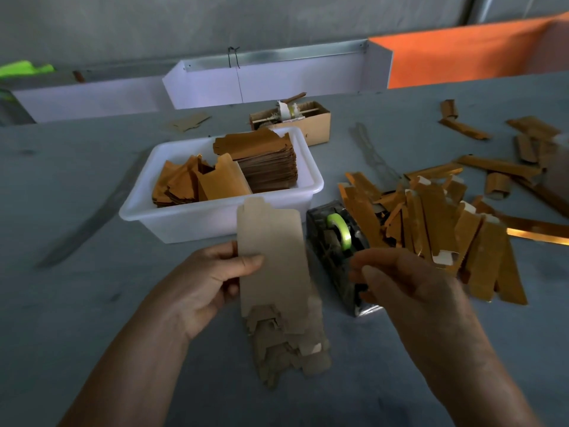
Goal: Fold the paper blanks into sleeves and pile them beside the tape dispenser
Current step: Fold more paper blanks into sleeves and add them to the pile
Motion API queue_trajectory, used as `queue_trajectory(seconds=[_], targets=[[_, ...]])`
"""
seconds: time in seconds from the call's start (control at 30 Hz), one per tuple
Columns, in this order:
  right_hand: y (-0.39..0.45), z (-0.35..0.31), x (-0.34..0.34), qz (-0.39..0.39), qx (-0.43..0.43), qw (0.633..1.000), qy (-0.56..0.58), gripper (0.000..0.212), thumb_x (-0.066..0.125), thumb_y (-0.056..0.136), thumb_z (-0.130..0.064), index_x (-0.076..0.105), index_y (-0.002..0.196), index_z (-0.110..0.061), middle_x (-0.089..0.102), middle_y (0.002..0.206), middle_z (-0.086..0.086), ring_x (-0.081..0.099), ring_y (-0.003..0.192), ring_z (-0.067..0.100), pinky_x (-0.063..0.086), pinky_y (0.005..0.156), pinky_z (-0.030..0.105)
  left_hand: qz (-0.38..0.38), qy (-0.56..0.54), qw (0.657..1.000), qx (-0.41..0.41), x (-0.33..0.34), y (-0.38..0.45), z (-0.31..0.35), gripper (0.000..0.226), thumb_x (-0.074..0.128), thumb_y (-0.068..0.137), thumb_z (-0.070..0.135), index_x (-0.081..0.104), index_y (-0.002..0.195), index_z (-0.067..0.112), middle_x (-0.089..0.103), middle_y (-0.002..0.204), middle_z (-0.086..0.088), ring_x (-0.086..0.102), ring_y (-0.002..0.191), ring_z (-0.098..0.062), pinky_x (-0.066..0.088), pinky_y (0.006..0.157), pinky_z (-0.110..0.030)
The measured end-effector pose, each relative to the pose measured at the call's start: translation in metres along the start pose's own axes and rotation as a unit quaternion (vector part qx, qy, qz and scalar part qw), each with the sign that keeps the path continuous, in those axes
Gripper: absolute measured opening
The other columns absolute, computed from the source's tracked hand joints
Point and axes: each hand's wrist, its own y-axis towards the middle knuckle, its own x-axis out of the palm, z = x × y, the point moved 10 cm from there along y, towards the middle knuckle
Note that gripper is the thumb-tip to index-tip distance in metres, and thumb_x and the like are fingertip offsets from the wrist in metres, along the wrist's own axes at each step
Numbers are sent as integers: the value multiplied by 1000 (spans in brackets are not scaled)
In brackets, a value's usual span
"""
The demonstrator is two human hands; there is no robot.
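My left hand [200, 285] pinches the left edge of a flat brown paper blank [274, 257], thumb on its face, holding it upright above the table. Under it lies a small heap of several more blanks [286, 346]. My right hand [400, 282] hovers over the tape dispenser [335, 241], fingers loosely curled near the green tape roll [340, 231]; whether it pinches a piece of tape I cannot tell. A pile of folded gold sleeves [431, 223] lies right of the dispenser.
A white plastic tub [215, 217] behind the blank holds stacks of gold blanks [264, 161]. A small cardboard box [311, 118] stands behind it. More sleeves [498, 167] lie scattered at the far right. White trays [271, 81] line the table's back edge.
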Motion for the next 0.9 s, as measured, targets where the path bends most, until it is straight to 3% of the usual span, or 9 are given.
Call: queue_trajectory(seconds=[0.07, 0.17, 0.3, 0.37, 0.47, 0.57, 0.7, 0.8, 0.9], targets=[[-2, 2, 8, -17, 13, 1000, 2, 25, 54, 76, -38, 66, 97, -31, 70, 86, -9, 66, 82, 5, 57, 76, 34, -43, -16, 999, -6, 16, -9, 2, 19, 69, 64, 12, 75, 82, 10, 70, 68, 1, 54, 48, -3, 37, 56, -22], [-6, 0, 19, -48, 13, 999, 1, 42, 54, 72, -50, 65, 105, -28, 69, 86, -10, 66, 82, 5, 57, 75, 31, -87, -29, 996, -12, 34, -18, 1, 23, 69, 63, 13, 77, 84, 9, 71, 75, -3, 56, 55, -8, 38, 54, -21], [-8, 12, 30, -69, 55, 994, 62, 20, 59, 79, -38, 68, 94, -28, 71, 83, -12, 66, 78, 3, 56, 66, 23, -124, -30, 992, -1, 50, -24, 1, 32, 70, 66, 14, 75, 97, 6, 74, 92, -9, 69, 75, -19, 51, 59, -23], [-9, 21, 35, -72, 85, 990, 90, 10, 62, 82, -26, 69, 89, -25, 72, 80, -9, 66, 75, 7, 56, 65, 25, -110, -20, 994, 9, 55, -27, -1, 39, 76, 62, 17, 74, 100, 8, 75, 98, -11, 72, 87, -23, 54, 67, -27], [-12, 24, 41, -81, 94, 986, 116, 6, 64, 80, -22, 69, 83, -20, 71, 76, -1, 67, 75, 14, 57, 65, 28, -37, 38, 998, 42, 53, -28, -2, 47, 88, 52, 28, 74, 95, 16, 76, 92, -6, 72, 88, -21, 54, 80, -38], [-13, 22, 38, -72, 72, 991, 87, 6, 65, 78, -27, 68, 80, -23, 70, 73, -2, 66, 72, 12, 56, 65, 28, 7, 44, 997, 60, 51, -31, -1, 49, 79, 52, 37, 71, 97, 18, 76, 90, -2, 71, 90, -21, 53, 89, -46], [-15, 14, 30, -39, 22, 999, 3, 2, 63, 82, -32, 61, 83, -33, 66, 74, -17, 61, 70, -1, 48, 55, 11, 11, 40, 997, 65, 55, -32, -3, 45, 76, 57, 36, 71, 98, 19, 76, 90, -1, 70, 92, -22, 54, 87, -43], [-18, 6, 24, -2, -11, 999, -32, 10, 59, 80, -43, 56, 84, -34, 65, 77, -12, 61, 72, 0, 48, 53, 13, 1, 50, 997, 66, 60, -32, -5, 26, 75, 74, 25, 71, 99, 20, 76, 89, 1, 71, 87, -15, 51, 76, -30], [-21, -2, 21, 29, -33, 998, -53, 14, 61, 78, -43, 50, 83, -36, 63, 75, -15, 60, 73, -4, 51, 55, 14, 12, 60, 996, 70, 61, -33, -7, 18, 73, 80, 19, 70, 98, 20, 76, 88, 0, 71, 85, -16, 54, 75, -33]])
